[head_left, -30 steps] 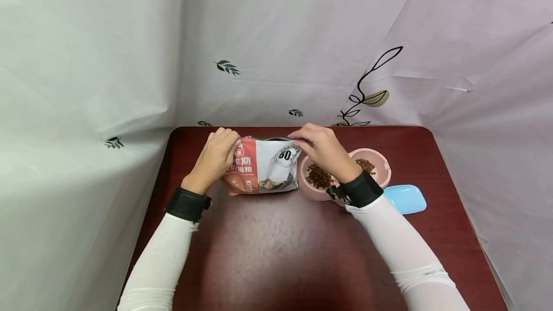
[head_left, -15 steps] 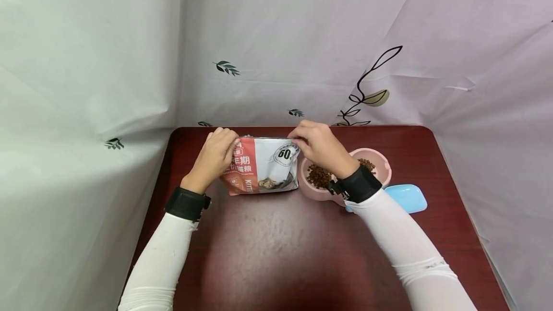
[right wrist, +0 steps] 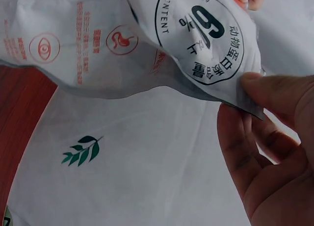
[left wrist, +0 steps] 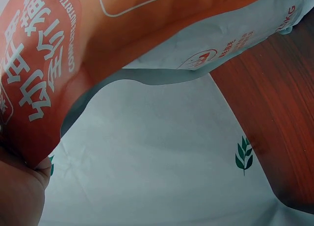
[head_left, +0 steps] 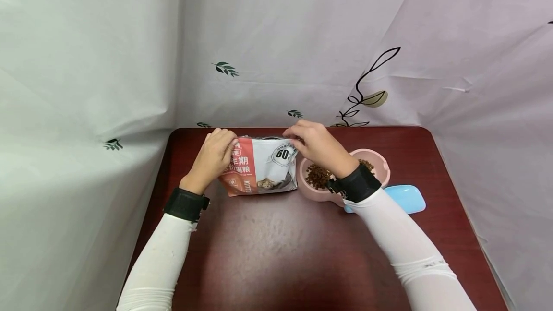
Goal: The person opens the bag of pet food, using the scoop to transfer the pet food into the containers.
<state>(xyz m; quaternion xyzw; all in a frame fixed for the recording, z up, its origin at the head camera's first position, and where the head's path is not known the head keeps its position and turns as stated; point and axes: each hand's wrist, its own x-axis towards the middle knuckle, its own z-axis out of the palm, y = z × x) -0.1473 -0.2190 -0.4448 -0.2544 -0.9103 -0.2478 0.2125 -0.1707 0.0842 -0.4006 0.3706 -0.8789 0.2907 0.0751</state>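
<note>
A red and white cat food bag (head_left: 272,167) stands near the back of the table, its top parted by a narrow dark gap. My left hand (head_left: 212,157) grips the bag's upper left corner; in the left wrist view only part of that hand (left wrist: 22,189) shows beside the orange-red side. At the upper right corner, my right hand (head_left: 321,145) pinches the edge between thumb and fingers, which the right wrist view shows closely on the bag (right wrist: 206,44). Inside the bag cannot be seen.
Right of the bag stands a pink double bowl (head_left: 383,162) with brown kibble (head_left: 317,176) in both halves, partly hidden by my right hand and wrist. A light blue scoop (head_left: 406,198) lies in front of it, partly under my right forearm. Patterned cloth (head_left: 276,61) hangs behind the table.
The bag's top went from parted to nearly closed half a second ago, and now gapes slightly again. My right hand has shifted a little left with its corner; the left hand keeps its grip.
</note>
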